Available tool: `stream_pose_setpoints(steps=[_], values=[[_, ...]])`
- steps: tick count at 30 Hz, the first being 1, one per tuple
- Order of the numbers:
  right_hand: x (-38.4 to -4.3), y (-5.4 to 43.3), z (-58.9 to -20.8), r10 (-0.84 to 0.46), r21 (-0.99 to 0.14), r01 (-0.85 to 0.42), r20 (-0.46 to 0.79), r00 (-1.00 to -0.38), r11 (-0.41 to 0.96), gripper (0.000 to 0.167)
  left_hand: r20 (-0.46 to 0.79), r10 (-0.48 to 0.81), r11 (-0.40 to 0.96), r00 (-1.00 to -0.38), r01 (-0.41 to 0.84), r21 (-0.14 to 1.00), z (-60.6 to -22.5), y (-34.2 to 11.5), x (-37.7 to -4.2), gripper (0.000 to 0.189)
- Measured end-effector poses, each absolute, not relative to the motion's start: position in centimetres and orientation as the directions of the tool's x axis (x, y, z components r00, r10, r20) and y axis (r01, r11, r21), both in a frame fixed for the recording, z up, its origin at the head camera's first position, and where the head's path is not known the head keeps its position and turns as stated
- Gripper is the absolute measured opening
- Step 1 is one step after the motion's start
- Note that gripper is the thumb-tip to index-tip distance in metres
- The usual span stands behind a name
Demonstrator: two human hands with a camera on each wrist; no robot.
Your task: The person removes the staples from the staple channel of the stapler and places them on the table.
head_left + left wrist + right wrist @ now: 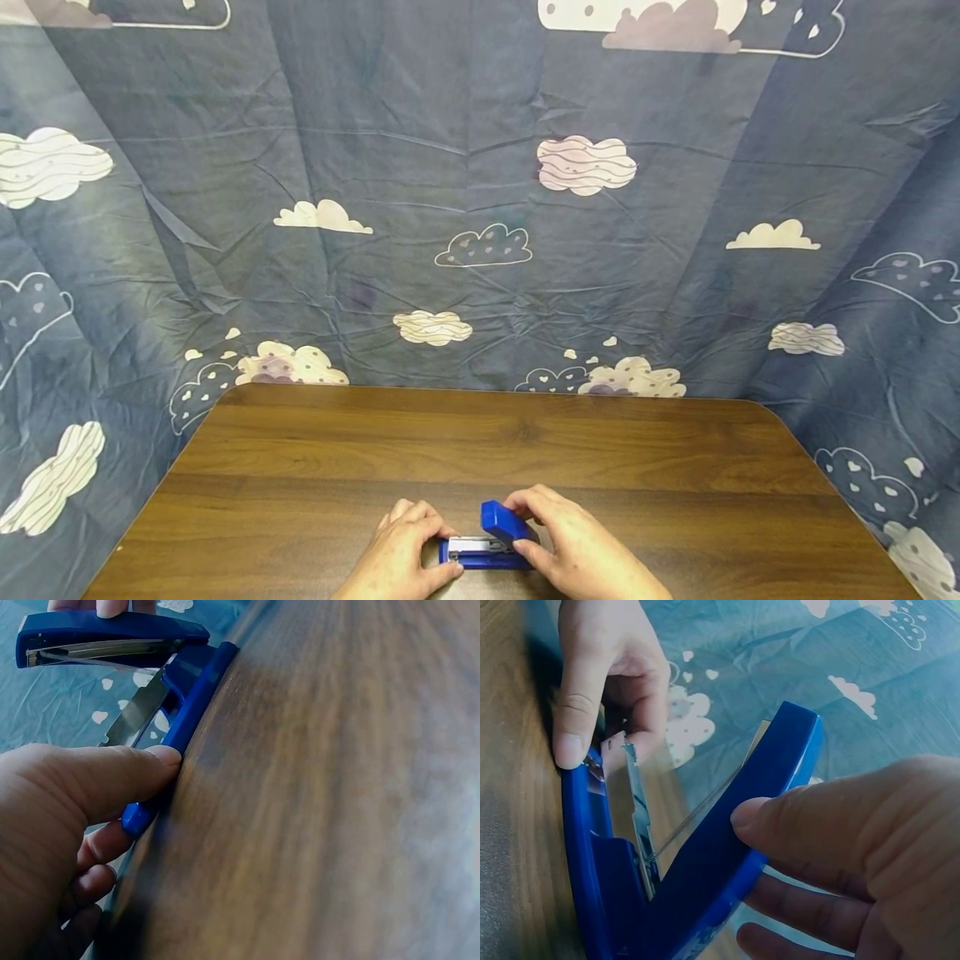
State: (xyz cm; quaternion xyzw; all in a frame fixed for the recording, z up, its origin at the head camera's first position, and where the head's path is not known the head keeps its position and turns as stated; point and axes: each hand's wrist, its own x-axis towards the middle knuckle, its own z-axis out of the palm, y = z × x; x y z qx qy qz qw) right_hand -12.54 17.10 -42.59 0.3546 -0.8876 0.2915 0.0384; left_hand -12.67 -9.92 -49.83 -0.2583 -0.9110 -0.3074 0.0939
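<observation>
A blue stapler (487, 562) lies on the table near its front, its top arm (739, 817) swung up from the base. The metal staple channel (636, 799) and a thin spring (697, 816) show between the two parts. My left hand (408, 550) pinches the front end of the stapler's base (199, 701), thumb on the near side and fingers behind. With thumb and fingers, my right hand (573, 542) holds the raised top arm from the right. Whether staples lie in the channel, I cannot tell.
The brown wooden table (480, 442) reaches back to a dark blue cloth (420, 175) with cloud prints. That cloth hangs behind the table and along both sides. The table's far corners are rounded.
</observation>
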Motion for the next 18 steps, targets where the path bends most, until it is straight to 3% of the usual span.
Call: stream_pose_setpoints(steps=[11,18], values=[[-12.4,14.3,-44.5,-0.667,-0.411,-0.686,0.216,-0.713,0.601,0.031,0.394,0.38,0.67,-0.837,0.542,0.507,-50.6,-9.8,-12.6,0.031],[-12.6,14.6,-44.6,-0.661,-0.435,-0.683,0.23,-0.714,0.587,0.031,0.354,0.381,0.686,-0.854,0.518,0.511,-50.2,-9.8,-12.8,0.032]])
